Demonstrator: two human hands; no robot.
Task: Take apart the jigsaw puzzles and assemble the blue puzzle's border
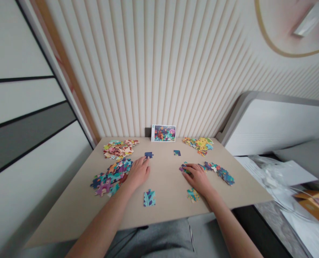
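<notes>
My left hand (139,171) rests on the table with its fingertips at the lower edge of a dark blue puzzle piece (149,154), fingers spread. Beside it lies a large heap of blue, teal and purple pieces (113,175). My right hand (197,176) lies flat, fingers apart, over a few pieces (185,167) partly hidden beneath it. From there a row of pieces (224,175) runs right. Another corner piece (177,153) lies at the upper middle. Nearer me are a light blue piece (149,197) and a teal and yellow piece (193,195).
A picture card (163,133) stands against the ribbed wall at the back of the beige table (167,211). Red and yellow pieces (119,149) lie at back left, yellow ones (201,144) at back right. Papers and an orange box (312,206) are beyond the right edge.
</notes>
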